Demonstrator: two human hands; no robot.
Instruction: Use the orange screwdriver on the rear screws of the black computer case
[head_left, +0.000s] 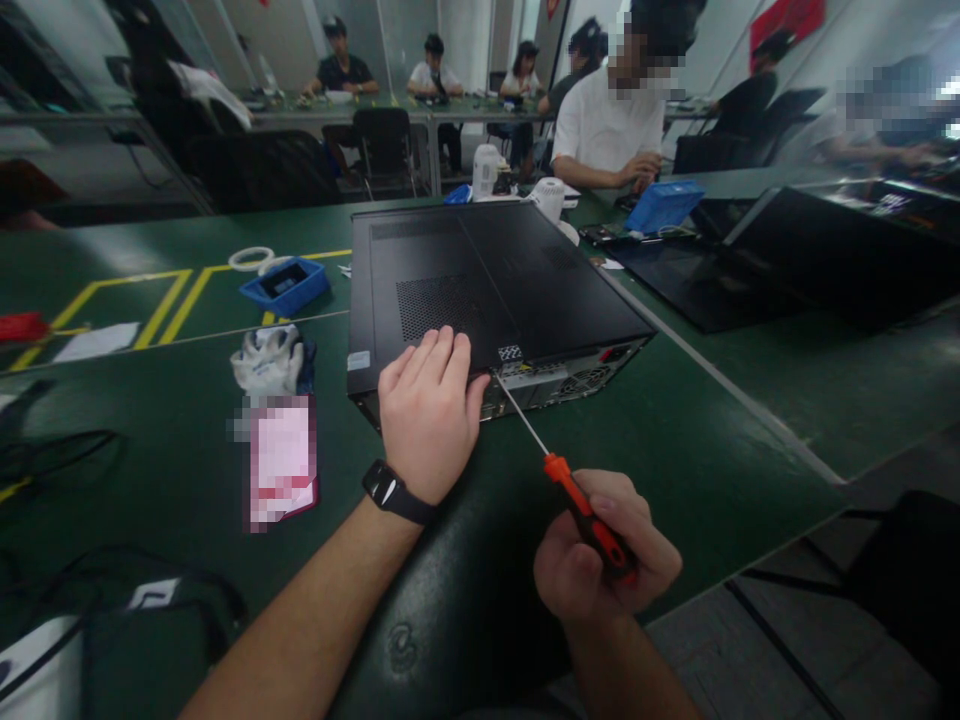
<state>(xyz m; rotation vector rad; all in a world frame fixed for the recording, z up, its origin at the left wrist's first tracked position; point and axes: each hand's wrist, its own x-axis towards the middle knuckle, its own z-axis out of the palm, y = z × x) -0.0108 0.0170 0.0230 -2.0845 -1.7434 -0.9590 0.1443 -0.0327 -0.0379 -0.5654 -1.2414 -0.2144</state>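
A black computer case [547, 260] lies flat on the green table, its rear panel with a fan grille facing me. My left hand [431, 400] rests on the near edge of the case, fingers stretched over the top cover and thumb along the rear edge. In my right hand [607, 550] is a screwdriver [574, 490] with an orange and black handle, fingers wrapped round it. The shaft points up and left, and its tip meets the rear edge of the case close to my left thumb. Any screw at the tip is too small to make out.
Left of the case are a blue tray [285, 290], work gloves [266, 362], a pink item [283, 450] and black cables [60, 450]. At right lies a black panel [697, 285] by a blue bin [664, 207]. A co-worker in a white shirt [611, 125] sits across.
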